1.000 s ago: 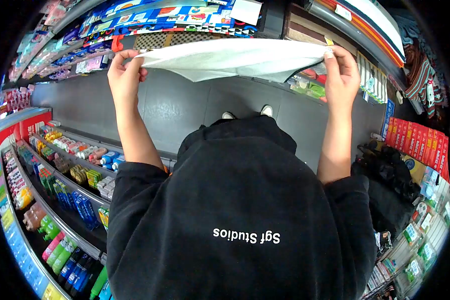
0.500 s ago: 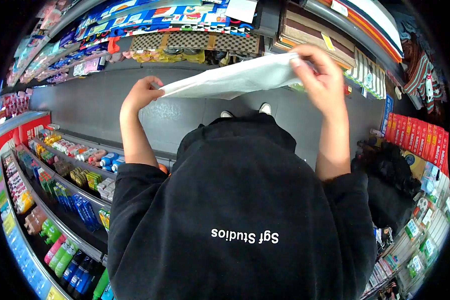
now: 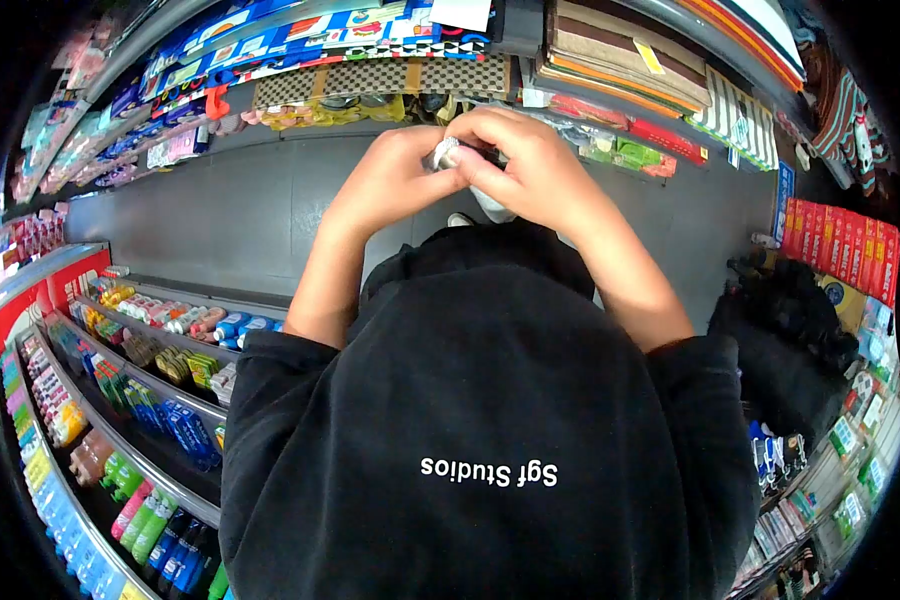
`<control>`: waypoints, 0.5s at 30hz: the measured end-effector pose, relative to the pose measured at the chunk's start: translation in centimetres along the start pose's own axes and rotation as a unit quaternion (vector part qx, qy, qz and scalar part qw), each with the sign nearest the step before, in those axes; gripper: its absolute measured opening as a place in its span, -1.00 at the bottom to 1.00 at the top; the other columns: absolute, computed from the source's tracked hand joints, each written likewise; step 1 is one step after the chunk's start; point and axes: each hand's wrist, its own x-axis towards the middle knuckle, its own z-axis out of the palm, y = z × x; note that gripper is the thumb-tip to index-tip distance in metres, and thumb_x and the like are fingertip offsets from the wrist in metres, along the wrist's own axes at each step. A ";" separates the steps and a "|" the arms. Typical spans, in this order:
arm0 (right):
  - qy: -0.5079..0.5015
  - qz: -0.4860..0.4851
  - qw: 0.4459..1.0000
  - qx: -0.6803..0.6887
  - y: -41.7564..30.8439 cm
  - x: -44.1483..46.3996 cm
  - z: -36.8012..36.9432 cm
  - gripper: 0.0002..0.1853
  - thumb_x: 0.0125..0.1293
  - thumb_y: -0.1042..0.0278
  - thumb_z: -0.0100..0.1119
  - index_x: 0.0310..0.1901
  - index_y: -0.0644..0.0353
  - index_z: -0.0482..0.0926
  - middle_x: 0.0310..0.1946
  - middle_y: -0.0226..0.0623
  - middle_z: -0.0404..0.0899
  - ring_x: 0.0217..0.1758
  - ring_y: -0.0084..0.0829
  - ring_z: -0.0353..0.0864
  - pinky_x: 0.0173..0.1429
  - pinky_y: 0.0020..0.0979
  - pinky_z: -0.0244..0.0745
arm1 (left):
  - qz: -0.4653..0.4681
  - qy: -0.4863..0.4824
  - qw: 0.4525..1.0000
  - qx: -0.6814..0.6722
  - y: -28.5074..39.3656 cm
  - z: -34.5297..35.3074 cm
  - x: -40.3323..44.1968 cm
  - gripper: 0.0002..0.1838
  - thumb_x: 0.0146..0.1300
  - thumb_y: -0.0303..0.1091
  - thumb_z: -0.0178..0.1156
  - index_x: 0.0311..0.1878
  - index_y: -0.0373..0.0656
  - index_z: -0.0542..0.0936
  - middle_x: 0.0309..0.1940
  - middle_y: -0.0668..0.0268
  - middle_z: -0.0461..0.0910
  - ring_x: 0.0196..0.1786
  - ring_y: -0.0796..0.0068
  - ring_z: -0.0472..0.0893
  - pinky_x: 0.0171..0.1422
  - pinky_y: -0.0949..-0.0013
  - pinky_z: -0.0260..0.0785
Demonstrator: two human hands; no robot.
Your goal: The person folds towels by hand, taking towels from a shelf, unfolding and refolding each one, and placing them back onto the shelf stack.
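My left hand [image 3: 400, 180] and my right hand [image 3: 520, 165] meet in front of me above the floor. Both are closed, their fingers and thumbs gathered round a bunched thin white sheet [image 3: 447, 152]. Only a small crumpled part of it shows between the thumbs; my fingers hide most of the rest. Whether it is cloth, paper or plastic I cannot tell. Below my right hand a pale shape [image 3: 492, 206] shows, either hanging sheet or a shoe.
Folded mats [image 3: 625, 60] and patterned packs [image 3: 380, 80] fill the shelf ahead. Bottles and boxes line the curved shelves [image 3: 170, 400] at left. Red boxes [image 3: 840, 245] and a black furry item [image 3: 795, 310] stand at right. Grey floor [image 3: 240, 200] lies between.
My hands have come together from wide apart. The white sheet, stretched out between them before, is now bunched up in my fingers.
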 end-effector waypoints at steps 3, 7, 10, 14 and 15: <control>0.005 0.067 0.994 0.091 0.4 -0.5 -0.2 -0.81 0.16 0.29 0.14 -0.26 0.20 0.50 -0.46 -0.28 0.52 -0.39 -0.40 0.53 -0.26 -0.43 0.42 | 0.033 0.062 0.996 -0.053 0.4 -0.2 -0.4 -0.75 0.04 -0.26 0.26 -0.31 -0.25 0.59 -0.45 0.19 0.59 -0.39 0.38 0.56 -0.26 0.42 0.35; 0.010 0.089 0.967 0.237 0.4 -0.8 -0.6 -0.81 0.19 0.34 0.16 -0.23 0.25 0.50 -0.45 -0.47 0.50 -0.35 -0.63 0.44 -0.22 -0.53 0.39 | 0.059 0.075 0.995 0.010 1.3 -0.2 -0.6 -0.80 0.08 -0.30 0.25 -0.34 -0.25 0.60 -0.46 0.21 0.59 -0.40 0.39 0.56 -0.29 0.44 0.36; -0.004 0.138 0.935 0.325 0.6 -1.4 -1.0 -0.79 0.17 0.33 0.16 -0.21 0.26 0.50 -0.38 -0.47 0.50 -0.28 -0.62 0.44 -0.15 -0.54 0.37 | 0.116 0.136 0.984 0.016 2.1 -0.6 -0.7 -0.85 0.06 -0.37 0.26 -0.37 -0.26 0.59 -0.46 0.20 0.60 -0.40 0.37 0.57 -0.30 0.42 0.36; -0.105 0.114 0.884 0.442 3.5 -2.8 -0.7 -0.65 0.10 0.27 0.15 -0.14 0.33 0.49 -0.28 -0.37 0.51 -0.19 -0.59 0.42 -0.07 -0.54 0.33 | 0.180 0.210 0.961 -0.015 3.0 -2.5 -1.4 -0.85 -0.01 -0.47 0.26 -0.39 -0.36 0.57 -0.44 0.14 0.59 -0.35 0.31 0.58 -0.19 0.38 0.38; -0.118 0.112 0.881 0.444 4.0 -3.2 -0.6 -0.64 0.09 0.26 0.16 -0.13 0.33 0.49 -0.28 -0.37 0.51 -0.19 -0.58 0.42 -0.07 -0.53 0.33 | 0.201 0.236 0.951 -0.020 2.8 -3.0 -1.6 -0.84 -0.02 -0.47 0.26 -0.39 -0.38 0.57 -0.42 0.13 0.60 -0.33 0.31 0.58 -0.15 0.37 0.38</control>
